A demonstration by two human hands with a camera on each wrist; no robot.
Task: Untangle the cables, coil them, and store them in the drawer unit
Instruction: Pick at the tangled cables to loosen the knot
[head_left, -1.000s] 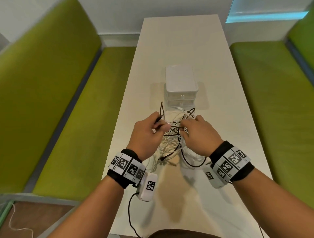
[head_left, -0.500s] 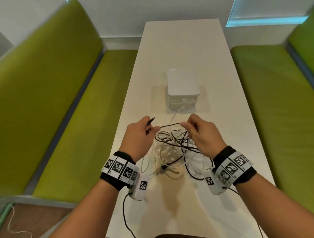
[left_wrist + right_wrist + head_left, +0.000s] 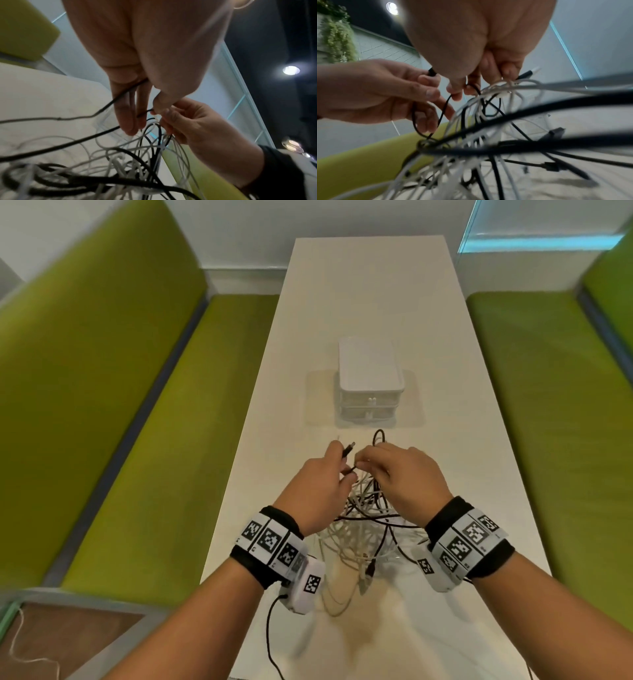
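Note:
A tangle of black and white cables hangs from both hands above the white table; the same cables fill the lower left wrist view. My left hand pinches a black cable just behind its plug. My right hand pinches cable strands close beside it, thumb and fingers meeting at a black loop. The two hands almost touch. The white drawer unit stands beyond the hands, both drawers closed.
Green benches run along both sides of the long table. A black lead hangs from the left wrist camera near the table's front edge. A USB plug dangles low from the bundle.
The hands, spread apart half a second ago, have come back together. The left hand has raised the black plug end, and the bundle hangs lifted beneath them.

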